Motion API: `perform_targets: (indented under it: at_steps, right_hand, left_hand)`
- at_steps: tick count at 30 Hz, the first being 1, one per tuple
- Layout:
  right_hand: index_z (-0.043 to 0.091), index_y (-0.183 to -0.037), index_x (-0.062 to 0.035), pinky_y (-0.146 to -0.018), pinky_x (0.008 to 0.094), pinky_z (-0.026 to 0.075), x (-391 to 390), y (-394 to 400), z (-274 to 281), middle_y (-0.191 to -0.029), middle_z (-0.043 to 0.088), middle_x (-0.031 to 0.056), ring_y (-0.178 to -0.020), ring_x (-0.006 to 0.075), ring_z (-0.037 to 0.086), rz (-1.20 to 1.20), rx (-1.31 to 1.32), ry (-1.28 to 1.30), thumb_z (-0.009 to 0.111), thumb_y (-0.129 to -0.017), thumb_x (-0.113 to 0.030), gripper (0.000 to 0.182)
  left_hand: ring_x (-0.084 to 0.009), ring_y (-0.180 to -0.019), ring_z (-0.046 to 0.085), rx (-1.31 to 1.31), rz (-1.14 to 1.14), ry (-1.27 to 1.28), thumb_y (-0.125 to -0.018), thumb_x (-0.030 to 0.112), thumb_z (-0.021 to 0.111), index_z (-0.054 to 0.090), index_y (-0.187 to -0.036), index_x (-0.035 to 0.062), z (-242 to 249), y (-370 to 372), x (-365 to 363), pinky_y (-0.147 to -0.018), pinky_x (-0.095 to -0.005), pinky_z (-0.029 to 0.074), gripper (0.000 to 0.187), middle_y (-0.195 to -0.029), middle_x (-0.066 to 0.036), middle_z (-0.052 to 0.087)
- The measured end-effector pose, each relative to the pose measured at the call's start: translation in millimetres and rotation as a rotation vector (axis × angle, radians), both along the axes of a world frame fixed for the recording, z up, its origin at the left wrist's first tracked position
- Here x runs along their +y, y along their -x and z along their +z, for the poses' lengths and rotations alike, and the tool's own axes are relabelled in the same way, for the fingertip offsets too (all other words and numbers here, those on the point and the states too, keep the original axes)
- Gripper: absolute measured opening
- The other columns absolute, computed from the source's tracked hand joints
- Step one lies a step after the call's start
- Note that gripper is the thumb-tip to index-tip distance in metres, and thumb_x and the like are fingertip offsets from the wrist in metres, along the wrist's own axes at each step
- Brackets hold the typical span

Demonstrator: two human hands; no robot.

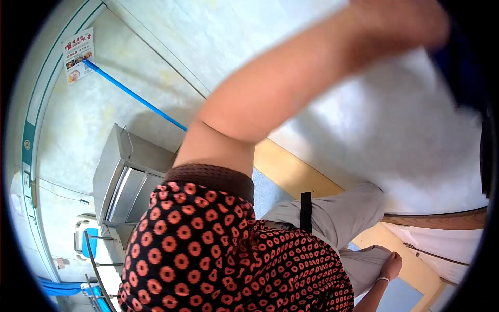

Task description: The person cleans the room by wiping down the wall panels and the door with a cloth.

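Observation:
My left arm (280, 88), bare below a black sleeve with coral rings, stretches across the upper half of the view. At its end my left hand (403, 23) is blurred, its fingers hidden at the dark edge. Dark blue cloth (457, 67) hangs right beside it. Low on the right, my right hand (391, 266), with a light band (383, 279) at the wrist, is closed against the knee of my grey trousers (361, 262). What its curled fingers hold, if anything, is hidden. A black strap (305, 212) stands out at my waist.
A metal cabinet (132, 179) stands by the pale wall (140, 57). A blue pole (135, 96) leans near a printed poster (79, 54). Blue and metal furniture (91, 242) shows at lower left. On the right are a white surface (395, 140) and a wooden edge (442, 217).

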State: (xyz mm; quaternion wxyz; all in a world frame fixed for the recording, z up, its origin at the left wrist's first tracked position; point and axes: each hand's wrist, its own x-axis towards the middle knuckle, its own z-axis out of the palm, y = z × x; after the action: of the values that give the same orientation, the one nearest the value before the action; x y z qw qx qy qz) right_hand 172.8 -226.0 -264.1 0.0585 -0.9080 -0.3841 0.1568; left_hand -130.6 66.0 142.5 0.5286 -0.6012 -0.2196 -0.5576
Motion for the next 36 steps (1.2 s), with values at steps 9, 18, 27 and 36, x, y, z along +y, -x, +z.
perform_targets:
  at_steps: [9,18,27,36]
  right_hand:
    - [0.064,-0.096,0.0003,-0.079,0.0403,0.046,-6.8,-12.4,-19.4,-0.098,0.063,0.0189,-0.089,0.0335,0.060,0.014,-0.026,-0.040,0.049,-0.087,-0.026,0.031]
    - [0.065,-0.092,0.0002,-0.075,0.0413,0.048,-2.0,-5.1,-14.4,-0.094,0.063,0.0186,-0.084,0.0339,0.060,0.022,-0.074,-0.069,0.052,-0.084,-0.022,0.026]
    - [0.065,-0.094,-0.0019,-0.077,0.0422,0.047,-4.7,-6.3,-19.8,-0.095,0.063,0.0193,-0.085,0.0347,0.060,0.011,-0.112,-0.070,0.048,-0.085,-0.025,0.030]
    - [0.065,-0.095,-0.0042,-0.078,0.0417,0.047,2.0,1.9,-3.2,-0.098,0.062,0.0145,-0.088,0.0316,0.058,-0.060,-0.026,-0.002,0.052,-0.085,-0.025,0.026]
  left_hand:
    - [-0.0187,-0.100,0.051,0.628,-0.309,0.257,-0.074,0.023,0.060,0.061,-0.098,0.0254,-214.8,50.0,-2.0,-0.072,-0.0330,0.037,0.024,-0.114,0.006,0.054]
    - [-0.0316,-0.098,0.050,0.199,0.168,0.257,-0.062,0.014,0.064,0.065,-0.096,0.0157,-52.3,159.7,23.0,-0.078,-0.0385,0.042,0.034,-0.108,-0.009,0.055]
    - [-0.0368,-0.104,0.050,-0.273,0.013,0.031,-0.063,0.007,0.059,0.058,-0.106,0.0014,-25.3,156.1,58.1,-0.094,-0.0431,0.037,0.043,-0.108,-0.020,0.056]
    - [-0.0426,-0.106,0.040,-0.114,-0.047,0.570,-0.065,0.011,0.065,0.057,-0.100,0.0061,-265.6,157.3,14.0,-0.093,-0.0502,0.034,0.037,-0.117,-0.021,0.045]
